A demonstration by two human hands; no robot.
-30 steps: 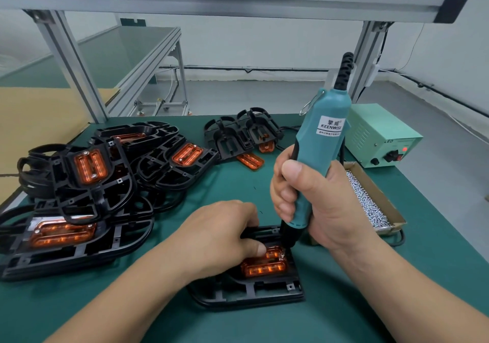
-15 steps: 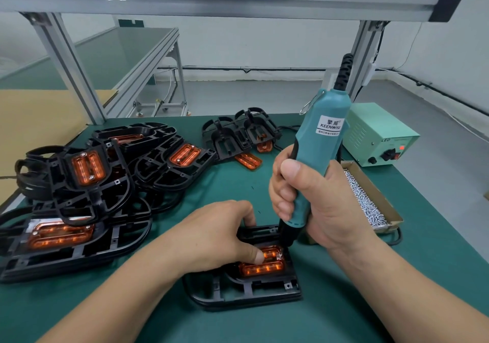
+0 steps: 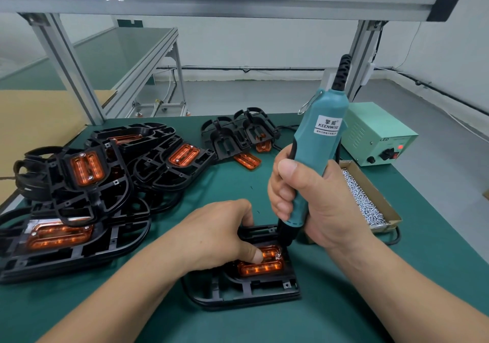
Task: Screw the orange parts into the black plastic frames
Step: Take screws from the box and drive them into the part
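The shiny orange part (image 3: 260, 268) sat flat inside the black frame (image 3: 251, 293), which lay on the green worktop (image 3: 344, 303).

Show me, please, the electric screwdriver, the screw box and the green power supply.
electric screwdriver (image 3: 315, 152): head view, teal body below the label.
screw box (image 3: 374, 192): head view, right cardboard wall.
green power supply (image 3: 381, 123): head view, top face.

Around the near frame (image 3: 238, 289), I find the green mat (image 3: 436, 250) free at 3 and 7 o'clock. The pile of frames (image 3: 87, 200) blocks 9 to 10, the screw box (image 3: 370, 200) blocks 2.
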